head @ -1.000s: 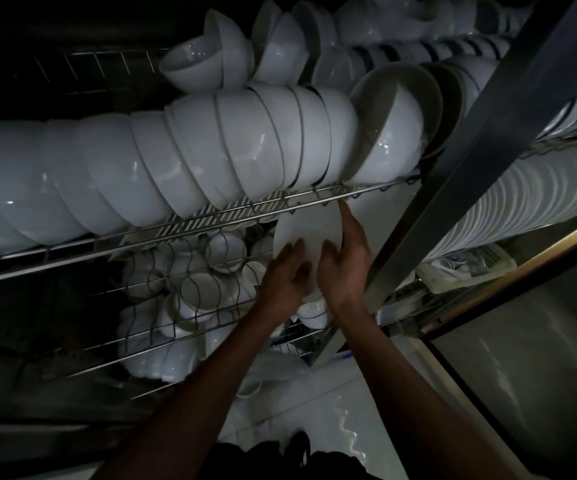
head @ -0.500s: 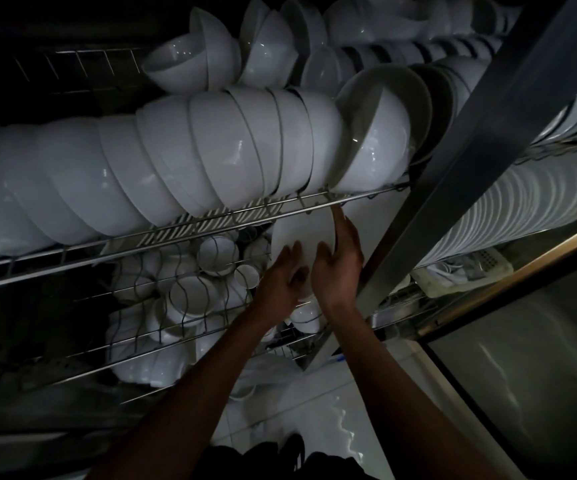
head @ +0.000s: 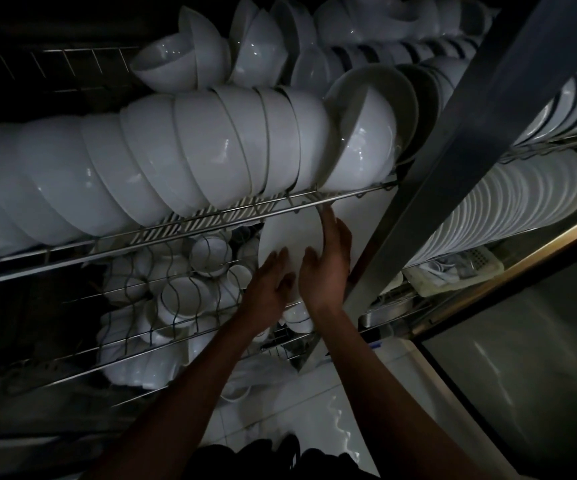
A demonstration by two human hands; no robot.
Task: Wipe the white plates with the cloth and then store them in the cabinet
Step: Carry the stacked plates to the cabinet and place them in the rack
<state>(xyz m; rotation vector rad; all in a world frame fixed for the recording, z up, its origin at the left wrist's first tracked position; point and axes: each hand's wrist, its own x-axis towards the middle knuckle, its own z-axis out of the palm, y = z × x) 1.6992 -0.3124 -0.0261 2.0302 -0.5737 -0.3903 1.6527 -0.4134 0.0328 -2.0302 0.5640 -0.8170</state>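
A white plate point(head: 289, 233) stands on edge just under the upper wire shelf point(head: 211, 220) of the dark cabinet. My left hand point(head: 269, 282) holds its lower left edge with curled fingers. My right hand point(head: 327, 265) grips its right edge, the forefinger stretched up along the rim toward the shelf wire. More white plates point(head: 377, 223) stand behind it to the right. No cloth shows in either hand.
A long row of white bowls point(head: 176, 168) lies on the upper shelf. Small cups point(head: 207, 254) and bowls fill the lower wire rack point(head: 162, 334). A steel cabinet post point(head: 453, 147) runs diagonally at right, with a stacked row of plates point(head: 508, 216) beyond it. White tiled floor below.
Both hands and the plate have edged slightly left and deeper under the upper shelf. My grip on the plate is the same.
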